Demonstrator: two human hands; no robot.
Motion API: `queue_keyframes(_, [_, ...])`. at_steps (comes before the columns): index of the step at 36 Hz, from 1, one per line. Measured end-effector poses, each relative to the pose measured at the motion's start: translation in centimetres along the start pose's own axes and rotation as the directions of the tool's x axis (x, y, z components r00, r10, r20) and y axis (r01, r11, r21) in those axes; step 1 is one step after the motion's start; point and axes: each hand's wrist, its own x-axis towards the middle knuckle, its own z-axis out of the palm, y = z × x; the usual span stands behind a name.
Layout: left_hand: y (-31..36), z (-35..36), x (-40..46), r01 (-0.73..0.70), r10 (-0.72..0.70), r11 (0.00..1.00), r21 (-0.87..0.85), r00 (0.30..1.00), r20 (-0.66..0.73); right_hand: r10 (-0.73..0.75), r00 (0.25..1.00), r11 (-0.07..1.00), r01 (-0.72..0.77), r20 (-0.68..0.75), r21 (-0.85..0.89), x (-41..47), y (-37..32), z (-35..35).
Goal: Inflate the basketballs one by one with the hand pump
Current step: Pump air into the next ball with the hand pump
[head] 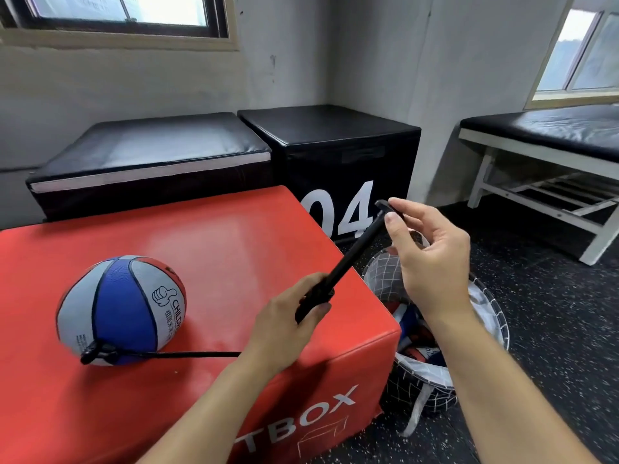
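A blue, grey and red basketball [120, 309] lies on the red box [217, 249], left of my hands. A black hose [181, 354] runs from the ball's valve toward my left hand. My left hand [288, 324] grips the barrel of the black hand pump [348, 259] above the box's right corner. The pump's rod is drawn out, slanting up to the right. My right hand [428, 259] pinches the T-handle at the rod's top end with thumb and fingers.
A mesh-patterned basket [482, 316] holding more balls stands on the dark floor right of the red box. Black padded boxes [335, 152], one marked 04, stand behind it against the wall. A white-framed bench [542, 142] with a black pad is at the far right.
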Motion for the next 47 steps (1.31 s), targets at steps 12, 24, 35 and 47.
queue_keyframes(12, [0.2,-1.5,-0.5,-0.013,0.012,1.0,-0.029,0.998,-0.059,-0.062,0.973,0.985,0.096,0.224,-0.146,-2.7,1.2,3.6])
queue_keyframes(24, [-0.1,-0.2,0.0,0.014,-0.016,1.0,-0.026,0.998,-0.062,0.048,0.935,0.975,0.033,0.35,-0.221,-4.0,3.9,3.9])
queue_keyframes(35, [-0.1,1.1,0.8,-0.034,0.031,0.999,-0.033,0.994,-0.102,-0.016,0.937,0.975,0.091,0.35,-0.201,-4.0,3.3,2.8])
queue_keyframes(47, [-0.2,0.4,0.4,-0.012,0.012,1.0,0.0,0.999,-0.053,-0.023,1.0,1.0,0.023,0.003,0.014,0.3,-0.4,0.4])
